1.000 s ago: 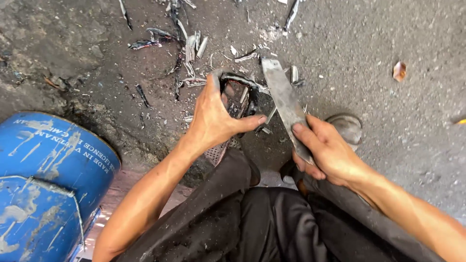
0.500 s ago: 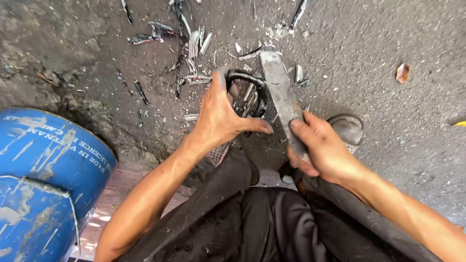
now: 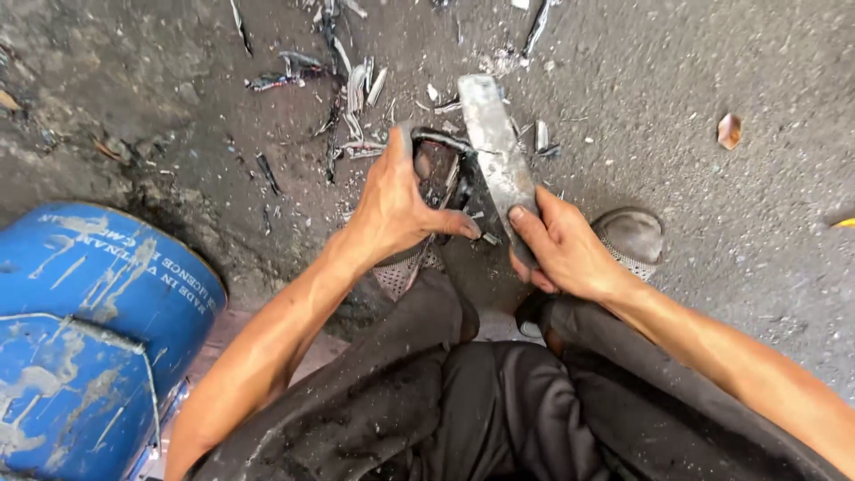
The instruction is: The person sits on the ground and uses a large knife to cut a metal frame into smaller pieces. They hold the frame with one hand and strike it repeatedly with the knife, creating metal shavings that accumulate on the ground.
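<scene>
1. The left hand (image 3: 401, 200), at the centre of the frame, is curled over a dark, curved scrap piece (image 3: 443, 165) on the ground, fingers bent around its near edge and thumb stretched out to the right.
2. The right hand (image 3: 557, 245), just right of centre, is closed around the lower end of a flat grey metal bar (image 3: 497, 160), thumb laid along its face. The bar slants up and to the left, its far end above the scrap piece.
3. A blue drum (image 3: 98, 330) fills the lower left corner. Only its paint-streaked outside shows, so its contents cannot be told.
4. Metal shards (image 3: 352, 85) lie scattered on the rough ground (image 3: 712, 53) at upper centre.
</scene>
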